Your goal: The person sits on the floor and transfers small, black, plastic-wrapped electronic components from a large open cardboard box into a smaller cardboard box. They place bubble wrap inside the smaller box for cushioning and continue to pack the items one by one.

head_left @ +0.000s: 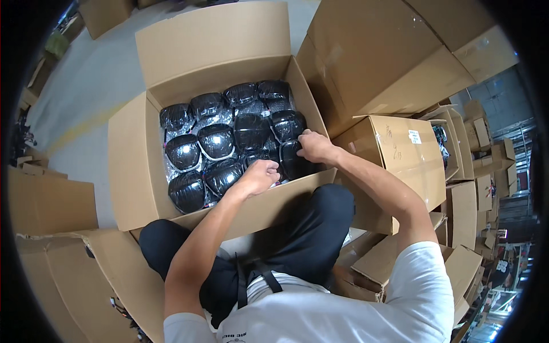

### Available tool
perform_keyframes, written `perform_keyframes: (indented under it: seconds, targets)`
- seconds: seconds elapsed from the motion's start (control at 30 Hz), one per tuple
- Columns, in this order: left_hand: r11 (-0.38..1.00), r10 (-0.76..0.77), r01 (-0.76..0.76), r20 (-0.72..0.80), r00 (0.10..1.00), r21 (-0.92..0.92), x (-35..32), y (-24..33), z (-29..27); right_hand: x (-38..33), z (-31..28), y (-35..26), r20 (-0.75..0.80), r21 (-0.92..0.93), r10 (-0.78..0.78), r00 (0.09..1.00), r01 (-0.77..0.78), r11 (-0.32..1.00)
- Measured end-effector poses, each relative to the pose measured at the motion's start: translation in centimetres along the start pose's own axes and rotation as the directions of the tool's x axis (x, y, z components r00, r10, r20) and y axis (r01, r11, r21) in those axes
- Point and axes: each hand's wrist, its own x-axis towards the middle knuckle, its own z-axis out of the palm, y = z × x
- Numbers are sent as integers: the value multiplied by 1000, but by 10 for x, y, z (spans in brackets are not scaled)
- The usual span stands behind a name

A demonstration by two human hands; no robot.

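Note:
An open cardboard box (150,154) in front of me holds rows of glossy black rounded shells, each wrapped in clear plastic. My right hand (315,146) is closed at the edge of a bagged black shell (294,161) in the near right corner. Curled over the near row, my left hand (262,176) has its fingers drawn together, and what they pinch is hidden. Just beyond it sits another bagged shell (254,156), partly covered. A further black shell (223,176) lies to the left of that hand.
The box's flaps stand folded outward, with a tall far flap (214,43). On the right, a closed carton (403,157) and a large carton stack (366,63) press close. An open carton (97,268) stands at the near left. My knees touch the near side of the box.

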Motion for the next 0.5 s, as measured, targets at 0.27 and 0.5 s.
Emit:
perform_keyframes:
  seconds: [0.27,0.5]
  targets:
    - [959,153,-137,-44,987,250,1,4,-7,-4,-6,-25,65,-164,-282,957,289,943]
    - [672,328,-36,-254,910,739,19,15,-43,-5,11,-26,-138,-184,-306,942,280,942]
